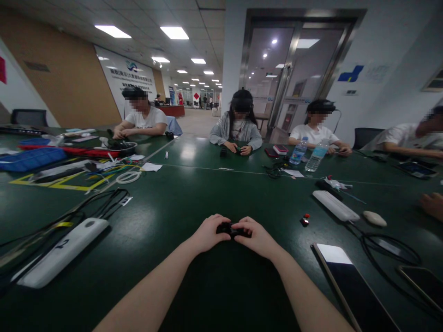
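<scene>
Left hand [212,234], right hand [255,236] — both pinching small black object [225,228] — glossy green tabletop [194,196].

Bare left hand [210,234], bare right hand [259,236], bare tapering forearms [157,283], finer details too blurred to judge

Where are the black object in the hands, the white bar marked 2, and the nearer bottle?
Black object [224,228]: head view, exposed left part.
White bar [65,253]: head view, middle of top.
Nearer bottle [319,152]: head view, blue label.
</scene>
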Demonstrator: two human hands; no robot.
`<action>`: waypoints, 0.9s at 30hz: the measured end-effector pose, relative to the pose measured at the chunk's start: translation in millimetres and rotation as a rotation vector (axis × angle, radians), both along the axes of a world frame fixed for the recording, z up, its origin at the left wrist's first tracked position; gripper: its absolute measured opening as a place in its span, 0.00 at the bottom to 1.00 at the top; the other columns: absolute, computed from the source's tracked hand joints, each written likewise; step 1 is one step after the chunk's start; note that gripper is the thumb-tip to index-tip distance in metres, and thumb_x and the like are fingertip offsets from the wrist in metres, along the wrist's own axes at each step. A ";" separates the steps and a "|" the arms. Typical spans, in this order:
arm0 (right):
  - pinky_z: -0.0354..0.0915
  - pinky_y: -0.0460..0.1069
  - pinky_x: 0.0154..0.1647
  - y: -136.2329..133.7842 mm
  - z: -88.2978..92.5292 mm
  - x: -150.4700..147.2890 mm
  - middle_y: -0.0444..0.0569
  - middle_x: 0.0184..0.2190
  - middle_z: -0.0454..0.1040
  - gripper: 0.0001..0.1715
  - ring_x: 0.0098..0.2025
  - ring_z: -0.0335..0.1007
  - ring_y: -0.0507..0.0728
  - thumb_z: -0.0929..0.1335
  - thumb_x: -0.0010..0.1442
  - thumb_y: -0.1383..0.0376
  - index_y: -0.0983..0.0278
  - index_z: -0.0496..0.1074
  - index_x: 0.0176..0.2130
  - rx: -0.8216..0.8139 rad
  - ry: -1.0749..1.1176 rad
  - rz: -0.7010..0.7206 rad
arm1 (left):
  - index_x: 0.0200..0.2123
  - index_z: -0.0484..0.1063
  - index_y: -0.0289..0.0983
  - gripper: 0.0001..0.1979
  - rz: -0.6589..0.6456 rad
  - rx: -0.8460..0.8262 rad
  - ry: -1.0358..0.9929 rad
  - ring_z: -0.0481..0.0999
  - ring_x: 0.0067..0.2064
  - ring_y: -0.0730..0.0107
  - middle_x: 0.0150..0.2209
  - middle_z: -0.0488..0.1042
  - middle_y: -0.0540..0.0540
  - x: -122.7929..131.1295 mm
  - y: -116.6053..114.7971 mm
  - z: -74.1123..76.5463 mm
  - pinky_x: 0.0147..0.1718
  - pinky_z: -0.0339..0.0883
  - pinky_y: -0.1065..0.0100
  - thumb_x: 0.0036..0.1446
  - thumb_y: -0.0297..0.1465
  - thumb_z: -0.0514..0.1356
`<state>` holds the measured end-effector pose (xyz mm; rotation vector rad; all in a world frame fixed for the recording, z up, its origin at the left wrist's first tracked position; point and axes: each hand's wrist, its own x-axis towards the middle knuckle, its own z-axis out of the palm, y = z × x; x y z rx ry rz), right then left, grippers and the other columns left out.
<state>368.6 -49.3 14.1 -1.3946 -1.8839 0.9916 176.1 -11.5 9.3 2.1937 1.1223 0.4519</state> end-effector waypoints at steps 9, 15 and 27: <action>0.60 0.52 0.35 1.1 -2.3 -7.4 0.45 0.37 0.65 0.12 0.36 0.63 0.56 0.68 0.46 0.64 0.56 0.72 0.36 0.069 -0.059 -0.069 | 0.47 0.63 0.44 0.21 -0.011 0.007 -0.014 0.63 0.49 0.64 0.46 0.65 0.50 -1.3 0.4 -1.5 0.47 0.57 0.62 0.48 0.38 0.57; 0.60 0.51 0.36 3.8 -1.4 -7.1 0.45 0.37 0.68 0.11 0.38 0.64 0.56 0.67 0.48 0.63 0.58 0.70 0.36 0.062 0.034 -0.164 | 0.47 0.63 0.44 0.20 -0.016 0.000 -0.031 0.63 0.48 0.64 0.47 0.65 0.49 -2.0 1.2 -3.3 0.46 0.58 0.62 0.49 0.37 0.57; 0.61 0.46 0.32 20.9 -20.6 20.4 0.44 0.36 0.70 0.17 0.34 0.65 0.52 0.71 0.43 0.61 0.58 0.71 0.36 -0.182 0.853 -0.520 | 0.47 0.64 0.42 0.19 0.017 -0.020 -0.112 0.64 0.49 0.65 0.49 0.65 0.48 -4.2 1.2 -3.6 0.49 0.58 0.62 0.49 0.33 0.57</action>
